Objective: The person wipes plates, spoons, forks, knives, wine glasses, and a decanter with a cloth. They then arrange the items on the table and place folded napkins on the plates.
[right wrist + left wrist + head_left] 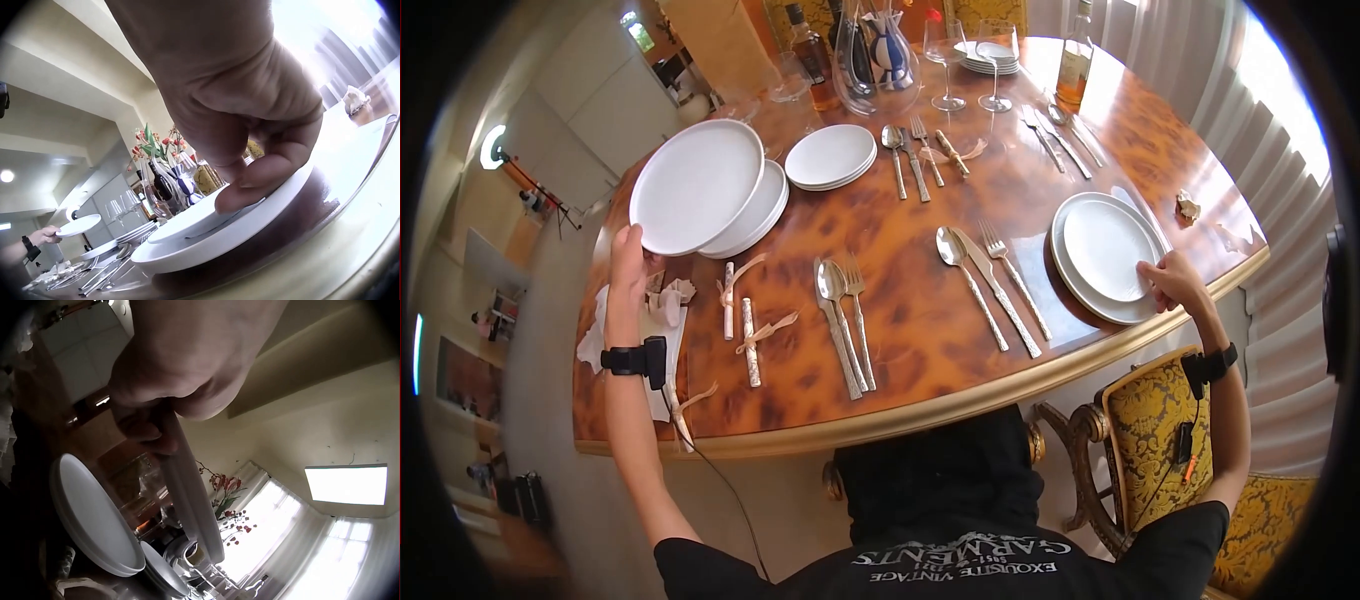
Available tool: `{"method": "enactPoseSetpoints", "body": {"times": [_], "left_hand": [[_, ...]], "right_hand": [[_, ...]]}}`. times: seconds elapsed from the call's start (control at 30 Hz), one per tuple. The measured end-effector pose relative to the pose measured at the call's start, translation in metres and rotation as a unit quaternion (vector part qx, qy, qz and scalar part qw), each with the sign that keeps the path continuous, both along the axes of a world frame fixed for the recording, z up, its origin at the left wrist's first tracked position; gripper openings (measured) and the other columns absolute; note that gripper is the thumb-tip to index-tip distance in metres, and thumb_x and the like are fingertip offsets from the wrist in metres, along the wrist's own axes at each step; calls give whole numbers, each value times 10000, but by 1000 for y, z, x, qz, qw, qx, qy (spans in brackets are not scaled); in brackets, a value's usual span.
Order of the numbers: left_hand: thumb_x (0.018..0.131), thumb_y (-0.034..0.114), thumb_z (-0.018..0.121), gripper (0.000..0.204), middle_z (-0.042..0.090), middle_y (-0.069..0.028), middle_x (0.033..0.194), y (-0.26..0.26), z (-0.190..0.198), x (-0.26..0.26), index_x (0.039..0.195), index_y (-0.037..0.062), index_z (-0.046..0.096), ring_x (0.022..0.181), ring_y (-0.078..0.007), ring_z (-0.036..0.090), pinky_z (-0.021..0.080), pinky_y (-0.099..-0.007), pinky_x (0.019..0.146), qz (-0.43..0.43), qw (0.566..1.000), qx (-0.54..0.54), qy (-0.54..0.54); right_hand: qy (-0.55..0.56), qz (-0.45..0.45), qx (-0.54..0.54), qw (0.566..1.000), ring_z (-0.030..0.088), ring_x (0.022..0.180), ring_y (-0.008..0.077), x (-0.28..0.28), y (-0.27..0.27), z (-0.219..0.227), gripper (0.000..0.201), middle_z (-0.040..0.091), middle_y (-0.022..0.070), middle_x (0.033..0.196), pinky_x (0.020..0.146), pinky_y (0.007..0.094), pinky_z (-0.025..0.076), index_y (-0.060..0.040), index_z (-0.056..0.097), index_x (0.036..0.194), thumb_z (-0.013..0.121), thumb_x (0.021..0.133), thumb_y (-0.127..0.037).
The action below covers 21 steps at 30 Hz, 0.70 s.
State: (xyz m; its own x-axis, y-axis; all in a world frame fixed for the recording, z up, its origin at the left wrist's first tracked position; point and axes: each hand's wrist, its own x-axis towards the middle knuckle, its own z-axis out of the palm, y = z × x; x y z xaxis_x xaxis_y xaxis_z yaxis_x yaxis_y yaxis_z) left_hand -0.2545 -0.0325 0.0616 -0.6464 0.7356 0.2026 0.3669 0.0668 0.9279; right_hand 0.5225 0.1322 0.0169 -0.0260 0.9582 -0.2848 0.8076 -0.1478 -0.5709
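Note:
My left hand (pixel 629 262) grips the near rim of a large white dinner plate (pixel 700 185), lifted and tilted over a stack of white plates (pixel 755 225). The left wrist view shows that plate (pixel 187 487) almost edge-on, with the fingers (pixel 140 428) curled round its rim. Over at the right place setting, my right hand (pixel 1180 282) pinches the rim of a small white plate (pixel 1108 245), which sits on a larger white plate (pixel 1064 262). In the right wrist view, the fingers (pixel 269 169) bend down at the small plate's edge.
Spoons, knives and forks (pixel 990 285) lie in groups on the glossy wooden table (pixel 910 330). Ribbon-tied rolls (pixel 750 342) lie at left. More plates (pixel 830 157), wine glasses (pixel 945 60), a decanter (pixel 870 85) and bottles (pixel 1076 60) stand farther back. A yellow patterned chair (pixel 1150 430) is at the near right.

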Motion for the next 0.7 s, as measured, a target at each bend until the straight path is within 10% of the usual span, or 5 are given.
{"method": "enactPoseSetpoints", "body": {"times": [0.13,0.2,0.4,0.53,0.7], "left_hand": [[1008,206,421,238,600,-38,788,-17,24,53,995,25,575,595,-105,534,423,-247,492,-33,996,42,-69],[1008,207,428,243,606,-39,804,-19,27,80,1028,16,577,607,-104,540,423,-244,494,-89,989,51,-108],[1012,238,451,311,661,-87,942,4,14,188,1131,-27,562,762,-140,641,515,-278,590,-187,972,22,-143],[1019,222,430,353,653,-114,1036,10,-10,258,1217,-60,512,875,-160,660,565,-317,713,-234,956,45,-171],[1033,246,399,320,655,-87,885,8,-19,284,1128,-30,530,693,-130,665,564,-272,538,-246,957,13,-151]], "right_hand": [[-122,71,210,967,569,381,170,3,10,1,424,543,80,484,359,274,438,55,588,658,640,908,-283],[2,104,223,969,556,398,147,-31,-1,22,387,552,63,527,381,251,430,39,617,792,590,958,-309],[427,189,-74,881,620,556,148,-164,-56,57,720,647,119,815,452,195,464,21,365,1401,309,1004,-578],[478,242,-122,836,619,511,180,-201,-64,44,633,637,151,829,442,237,496,8,412,1284,282,1016,-550],[507,169,-72,842,571,461,177,-205,-74,33,366,592,121,759,425,263,487,6,424,1216,411,1011,-297]]}}
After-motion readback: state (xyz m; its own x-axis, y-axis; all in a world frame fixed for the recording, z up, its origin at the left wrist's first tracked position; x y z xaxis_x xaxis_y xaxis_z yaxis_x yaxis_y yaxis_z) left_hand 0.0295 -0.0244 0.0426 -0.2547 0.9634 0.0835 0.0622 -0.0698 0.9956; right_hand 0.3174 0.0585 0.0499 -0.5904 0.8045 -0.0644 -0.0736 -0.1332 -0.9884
